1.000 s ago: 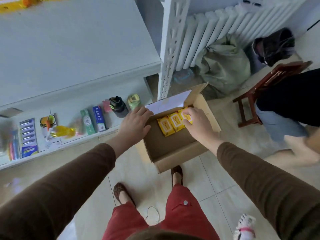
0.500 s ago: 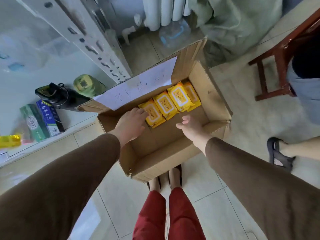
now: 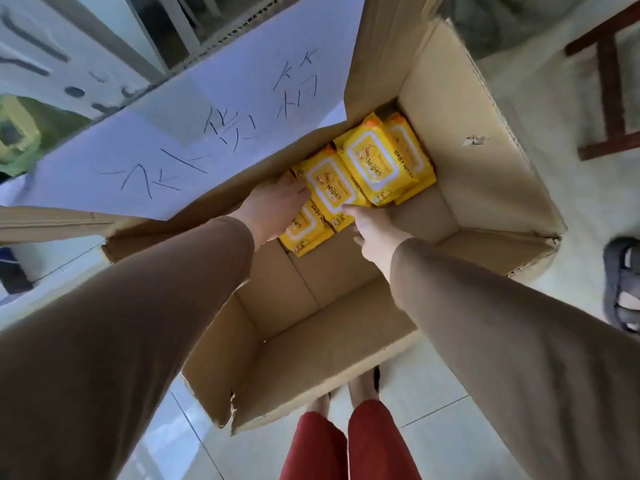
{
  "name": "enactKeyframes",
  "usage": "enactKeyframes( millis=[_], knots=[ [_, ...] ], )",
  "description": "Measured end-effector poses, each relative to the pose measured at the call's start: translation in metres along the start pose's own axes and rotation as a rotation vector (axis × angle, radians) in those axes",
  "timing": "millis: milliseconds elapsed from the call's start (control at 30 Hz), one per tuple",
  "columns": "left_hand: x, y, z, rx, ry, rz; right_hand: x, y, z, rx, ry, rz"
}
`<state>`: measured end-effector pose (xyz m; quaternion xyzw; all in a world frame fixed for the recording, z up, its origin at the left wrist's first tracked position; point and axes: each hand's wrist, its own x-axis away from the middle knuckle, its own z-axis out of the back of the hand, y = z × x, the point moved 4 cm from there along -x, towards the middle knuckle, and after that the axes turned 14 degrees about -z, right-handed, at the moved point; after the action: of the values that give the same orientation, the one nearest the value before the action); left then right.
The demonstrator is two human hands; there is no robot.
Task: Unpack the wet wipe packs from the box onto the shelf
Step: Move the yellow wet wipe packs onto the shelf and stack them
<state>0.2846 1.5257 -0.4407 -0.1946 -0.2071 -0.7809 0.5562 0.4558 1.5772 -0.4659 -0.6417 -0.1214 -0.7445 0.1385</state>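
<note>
An open cardboard box [image 3: 491,174] stands on the floor in front of my feet. Several yellow wet wipe packs [image 3: 377,164] lean in a row against its far wall. My left hand [image 3: 273,206] reaches in from the left, lies over the leftmost pack [image 3: 304,233], and curls its fingers at the left edge of the second pack [image 3: 329,188]. My right hand [image 3: 372,230] comes in from the right, its straight fingertips touching that pack's lower end. The white shelf [image 3: 52,261] lies at the left, its low board only partly in view.
A white paper sheet [image 3: 194,133] with handwriting covers the box's far left flap. A green object [image 3: 20,133] sits on the shelf at the left edge. A wooden chair leg [image 3: 609,98] and another person's sandalled foot [image 3: 623,289] are to the right.
I have leaned down much closer to the box. Both hands have gone deeper inside, from hovering near the rim to meeting at the left-hand packs.
</note>
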Motion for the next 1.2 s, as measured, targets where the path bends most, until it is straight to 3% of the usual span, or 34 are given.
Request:
enactKeyframes(
  millis=[133,367,533,833,1033,1200],
  knots=[
    [-0.003,-0.001,-0.01,-0.045,0.058,-0.009,-0.009,-0.003,-0.013,-0.15,-0.023,-0.027],
    [0.007,0.001,0.002,-0.293,-0.049,-0.07,0.004,-0.005,-0.025,-0.27,-0.131,0.005],
    [0.064,0.024,0.022,-0.064,-0.036,0.043,0.058,0.016,0.004,-0.272,-0.104,0.121],
    [0.258,0.08,0.145,0.469,0.138,0.392,0.274,0.058,0.041,0.127,-0.114,0.576],
    [0.429,0.086,0.235,0.577,0.35,0.446,0.457,0.096,0.01,0.354,-0.078,0.916],
    [0.573,0.072,0.287,0.563,0.613,0.44,0.581,0.13,-0.043,0.468,-0.143,1.071]
  ],
)
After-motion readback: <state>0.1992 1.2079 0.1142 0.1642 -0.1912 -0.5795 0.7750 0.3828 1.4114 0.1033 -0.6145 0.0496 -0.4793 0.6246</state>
